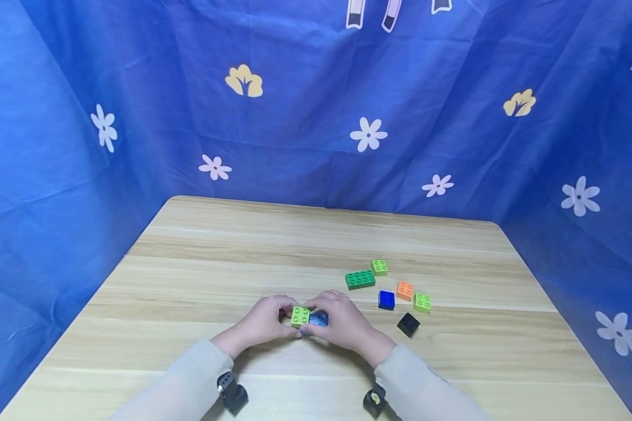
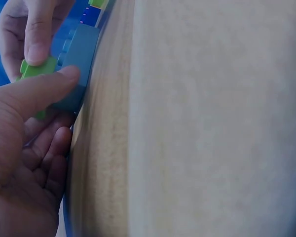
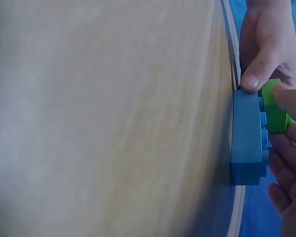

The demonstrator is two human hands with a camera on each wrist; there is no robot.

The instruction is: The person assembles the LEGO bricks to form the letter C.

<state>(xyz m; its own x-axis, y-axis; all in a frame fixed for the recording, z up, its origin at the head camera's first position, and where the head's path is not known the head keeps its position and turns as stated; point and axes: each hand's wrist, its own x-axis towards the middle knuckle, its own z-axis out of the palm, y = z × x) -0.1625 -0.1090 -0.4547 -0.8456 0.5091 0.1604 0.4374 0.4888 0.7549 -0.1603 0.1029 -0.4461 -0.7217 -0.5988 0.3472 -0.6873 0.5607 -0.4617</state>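
My left hand [image 1: 265, 320] pinches the near-left end of a long blue brick [image 3: 246, 136], thumb on its side. On that end's studs stands a small lime-green brick [image 1: 300, 316], gripped between the thumb and fingers of my right hand [image 1: 342, 321]. The blue brick's right-hand studs stay bare. Whether the lime brick is pressed fully down cannot be told. In the left wrist view, the left thumb [image 2: 44, 91] crosses in front of both bricks and hides part of them.
Right of the hands lie a green long brick [image 1: 360, 279], two lime bricks [image 1: 379, 268] [image 1: 422, 302], an orange brick [image 1: 404, 290], a dark blue brick [image 1: 386, 300] and a black brick [image 1: 408, 324]. A blue curtain [image 1: 305, 117] hangs around the wooden table [image 1: 216, 245].
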